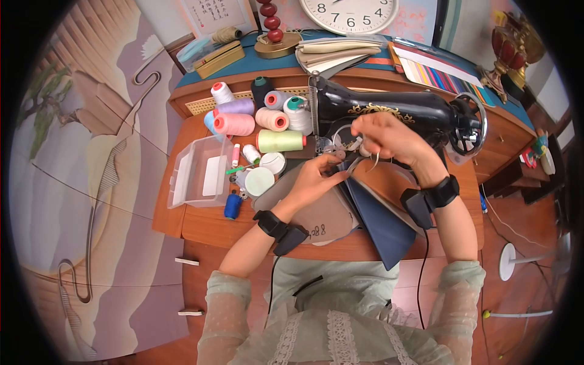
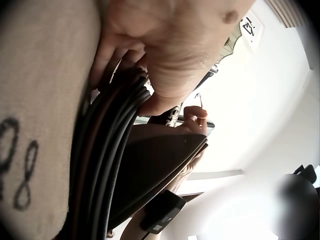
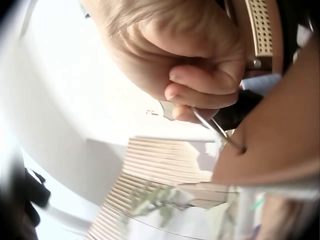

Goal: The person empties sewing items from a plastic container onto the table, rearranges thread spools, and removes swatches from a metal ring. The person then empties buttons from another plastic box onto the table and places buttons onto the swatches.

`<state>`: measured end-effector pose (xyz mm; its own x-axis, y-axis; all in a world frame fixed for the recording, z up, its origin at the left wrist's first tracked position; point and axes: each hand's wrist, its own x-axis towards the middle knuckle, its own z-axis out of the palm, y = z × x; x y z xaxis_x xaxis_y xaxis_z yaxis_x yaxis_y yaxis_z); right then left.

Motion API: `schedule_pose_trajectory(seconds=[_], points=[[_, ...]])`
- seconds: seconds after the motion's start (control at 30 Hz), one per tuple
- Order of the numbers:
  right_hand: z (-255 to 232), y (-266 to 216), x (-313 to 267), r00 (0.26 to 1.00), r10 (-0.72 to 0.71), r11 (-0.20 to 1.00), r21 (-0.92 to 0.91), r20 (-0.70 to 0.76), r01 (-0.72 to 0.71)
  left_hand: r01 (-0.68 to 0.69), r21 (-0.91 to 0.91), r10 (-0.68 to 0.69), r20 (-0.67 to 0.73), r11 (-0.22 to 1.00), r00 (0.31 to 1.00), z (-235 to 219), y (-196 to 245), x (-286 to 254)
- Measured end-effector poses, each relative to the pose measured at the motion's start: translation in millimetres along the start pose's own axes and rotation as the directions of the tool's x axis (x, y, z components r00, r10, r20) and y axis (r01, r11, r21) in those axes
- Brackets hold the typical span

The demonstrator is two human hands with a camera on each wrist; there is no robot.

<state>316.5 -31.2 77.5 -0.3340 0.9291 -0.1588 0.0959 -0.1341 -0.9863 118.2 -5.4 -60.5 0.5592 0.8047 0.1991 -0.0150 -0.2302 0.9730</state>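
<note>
A black sewing machine (image 1: 389,109) stands on the wooden table (image 1: 207,225). A stack of fabric swatches lies in front of it, with a beige piece (image 1: 316,216) marked "88" (image 2: 20,165) and navy pieces (image 1: 380,222). My left hand (image 1: 322,173) pinches the edge of the dark layers (image 2: 110,150) near the needle. My right hand (image 1: 380,137) hovers just above it, fingers curled round a thin metal tool (image 3: 217,131) that points down at the fabric. The needle itself is hidden behind the hands.
Several thread cones (image 1: 234,123) lie left of the machine, with a clear plastic box (image 1: 198,173), small spools and a blue bobbin (image 1: 232,205). Swatch books (image 1: 334,55) and a clock (image 1: 350,12) sit behind. A white lamp base (image 1: 508,261) stands on the floor at right.
</note>
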Motion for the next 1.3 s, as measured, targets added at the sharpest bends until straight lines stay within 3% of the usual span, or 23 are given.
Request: schedule_pose_trajectory(seconds=[0.03, 0.07, 0.13, 0.17, 0.23, 0.27, 0.3, 0.33, 0.37, 0.43, 0.47, 0.57, 0.63, 0.73, 0.87, 0.93, 0.97, 1.03, 1.07, 1.13, 1.17, 1.23, 1.3], points=[[6, 2, -4, 0.996, 0.037, 0.98, -0.191, -0.08, -0.052, 0.014, 0.013, -0.014, 0.029, 1.0, 0.999, -2, 1, 1], [9, 4, -6, 0.996, 0.033, 0.982, -0.184, -0.078, -0.047, 0.011, 0.017, -0.012, 0.03, 1.0, 0.999, -3, 7, 2], [6, 11, -6, 0.997, 0.036, 0.982, -0.18, -0.075, -0.049, -0.141, 0.177, 0.138, 0.028, 0.974, 0.99, -4, 19, 1], [4, 17, -4, 0.996, 0.022, 0.995, -0.099, -0.085, -0.03, -0.137, 0.174, 0.135, 0.025, 0.975, 0.991, -6, 28, 0], [5, 28, 1, 0.995, 0.004, 1.0, -0.015, -0.095, -0.005, -0.362, 0.348, 0.314, 0.188, 0.865, 0.931, -13, 51, 0], [7, 32, 2, 0.994, -0.001, 1.0, 0.01, -0.112, 0.002, -0.364, 0.352, 0.315, 0.189, 0.862, 0.93, -11, 63, -3], [10, 34, 2, 0.992, -0.005, 0.999, 0.034, -0.13, 0.009, -0.188, 0.13, 0.158, 0.207, 0.974, 0.965, -7, 74, -8], [13, 34, 2, 0.993, 0.002, 0.999, 0.047, -0.117, 0.004, 0.021, -0.093, 0.004, 0.26, 0.995, 0.965, -5, 78, -11], [14, 35, 1, 0.993, 0.001, 0.999, 0.047, -0.115, 0.005, 0.021, -0.091, 0.003, 0.259, 0.996, 0.966, -4, 79, -11], [17, 37, 2, 0.998, 0.006, 0.998, 0.066, -0.064, -0.002, 0.092, 0.172, -0.128, 0.215, 0.981, 0.968, -2, 78, -9], [17, 39, 3, 0.998, 0.002, 0.999, 0.042, -0.066, 0.001, 0.092, 0.173, -0.129, 0.214, 0.981, 0.968, -3, 75, -9], [10, 43, 4, 0.998, 0.064, 0.998, 0.018, -0.022, -0.063, -0.002, 0.113, -0.027, 0.251, 0.994, 0.968, -4, 72, -12], [8, 42, 3, 0.995, 0.099, 0.995, -0.013, -0.004, -0.099, -0.1, 0.305, 0.022, 0.249, 0.947, 0.968, -2, 83, -18], [0, 37, 1, 0.988, 0.153, 0.987, -0.055, 0.022, -0.152, -0.22, 0.455, 0.107, 0.261, 0.863, 0.959, -5, 68, -22], [2, 29, -2, 0.992, 0.104, 0.995, -0.002, -0.075, -0.104, -0.09, 0.393, 0.055, 0.1, 0.915, 0.994, -6, 64, -27], [6, 32, -2, 0.988, 0.065, 0.997, 0.059, -0.143, -0.057, -0.308, 0.516, 0.323, 0.064, 0.8, 0.944, -8, 66, -26], [8, 37, 0, 0.988, 0.015, 0.992, 0.127, -0.156, 0.005, -0.308, 0.514, 0.322, 0.066, 0.8, 0.945, -6, 69, -28], [14, 41, 3, 0.985, -0.033, 0.979, 0.195, -0.171, 0.067, -0.031, 0.095, 0.035, -0.047, 0.995, 0.998, -2, 76, -33], [20, 42, 5, 0.981, -0.041, 0.972, 0.221, -0.19, 0.084, -0.028, 0.096, 0.033, -0.047, 0.995, 0.998, -4, 74, -33], [27, 43, 7, 0.98, -0.057, 0.962, 0.251, -0.189, 0.104, 0.165, -0.223, -0.157, 0.051, 0.961, 0.986, -11, 71, -31], [30, 42, 7, 0.98, -0.057, 0.962, 0.251, -0.191, 0.105, 0.165, -0.223, -0.157, 0.054, 0.961, 0.986, -11, 70, -31], [34, 40, 6, 0.971, -0.058, 0.967, 0.23, -0.231, 0.112, 0.152, -0.427, -0.187, -0.041, 0.891, 0.982, -12, 67, -32], [31, 42, 3, 0.977, -0.082, 0.982, 0.15, -0.197, 0.112, 0.133, -0.426, -0.176, -0.065, 0.895, 0.982, -16, 63, -32]])
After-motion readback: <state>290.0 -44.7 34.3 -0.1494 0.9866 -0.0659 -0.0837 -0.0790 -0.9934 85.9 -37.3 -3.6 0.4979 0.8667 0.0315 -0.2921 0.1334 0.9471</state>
